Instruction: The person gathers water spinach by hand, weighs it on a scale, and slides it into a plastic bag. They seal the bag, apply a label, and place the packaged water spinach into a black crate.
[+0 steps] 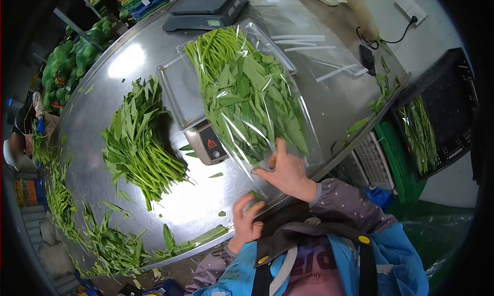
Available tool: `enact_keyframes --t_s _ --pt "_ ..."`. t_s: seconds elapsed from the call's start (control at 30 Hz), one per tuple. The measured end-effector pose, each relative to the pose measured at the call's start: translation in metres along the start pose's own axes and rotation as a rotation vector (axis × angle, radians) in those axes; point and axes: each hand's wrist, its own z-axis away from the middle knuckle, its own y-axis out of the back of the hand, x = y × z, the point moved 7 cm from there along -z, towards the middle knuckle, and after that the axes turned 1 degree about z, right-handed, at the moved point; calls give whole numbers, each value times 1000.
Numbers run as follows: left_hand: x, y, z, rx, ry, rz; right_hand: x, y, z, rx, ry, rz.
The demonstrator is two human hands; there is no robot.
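Note:
A clear plastic bag (pixel 242 98) filled with long-stemmed leafy greens lies on the steel pan of a weighing scale (pixel 208 144), stems toward the far end. My right hand (pixel 289 175) is at the bag's near end, thumb and index finger stretched apart, the index tip touching the plastic; its other fingers are partly hidden. Lower and to the left, my left hand (pixel 247 221) has curved, spread fingers, slightly blurred, close to the bag's near edge. A bit of green shows behind its fingertips. Left of the scale rests a loose bunch of greens (pixel 141 139).
More scattered greens (pixel 116 247) line the steel table's near left edge. A second scale (pixel 206 8) stands at the back, beside flat plastic bags (pixel 293 33). A phone (pixel 367 59) lies at right, near a black crate (pixel 437 116). Another person (pixel 33 121) works at far left.

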Motion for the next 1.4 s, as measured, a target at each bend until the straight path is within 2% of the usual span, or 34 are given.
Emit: enact_keyframes --t_s 0.03,0.1,0.17,0.23,0.3,0.33,0.4,0.43,0.53,0.6,0.63,0.67,0.73,0.77,0.83,0.9,0.93,0.97,1.03,1.07,1.13,1.23,1.27,1.33,1.4 --pt "-1 13 -7 88 50 -26 0 1 0 1 0 -1" --pt "-29 28 -28 261 351 263 3 1 0 -30 -103 92" --pt "-66 24 -56 169 663 573 5 -4 0 -25 -49 83" --pt "-78 9 -86 -40 846 986 11 -16 -3 -20 5 76" --pt "-69 4 -112 -94 894 1020 8 -18 -6 166 220 -131" --pt "-64 -2 -119 -151 944 1051 -1 -10 -8 166 220 -130" --pt "-67 -8 -131 -153 908 1001 -4 -11 -19 -138 -13 -158" --pt "-66 -11 -135 -155 872 949 -4 -10 -22 -93 -19 -215" --pt "-67 -14 -140 -71 837 911 -4 -10 -30 -129 0 -118" --pt "-69 -15 -144 -41 818 897 -19 1 -27 -43 192 -234" --pt "-70 -18 -145 -43 821 897 -12 -5 -22 -44 189 -235" --pt "-73 -20 -145 2 827 903 -10 -14 -11 -39 332 -297" --pt "-78 -17 -147 43 867 898 -46 -5 28 -89 626 295" --pt "-78 -13 -148 43 867 899 -45 -6 43 -180 623 197" --pt "-76 -11 -149 -15 838 963 -26 4 53 -84 551 105" --pt "-75 -7 -144 -81 879 938 -2 14 41 -78 378 -61" --pt "-74 -8 -144 -101 878 970 2 18 34 -141 289 -146" --pt "-72 -10 -144 -122 876 1002 1 18 27 -136 286 -148" --pt "-70 -11 -142 -123 878 1013 5 14 11 -35 157 -271" --pt "-70 -10 -142 -110 875 1013 7 4 5 -33 159 -272" --pt "-70 -9 -141 -94 875 1006 19 -14 -7 27 46 -535" --pt "-66 -9 -141 -119 863 1013 -3 -11 -14 35 150 -469" --pt "-64 -8 -140 -111 864 995 -8 -8 -16 35 149 -471" --pt "-61 -8 -140 -101 866 977 -10 -12 -20 -60 69 -278" --pt "-60 -10 -139 -99 859 975 -7 -22 -26 17 112 -368"
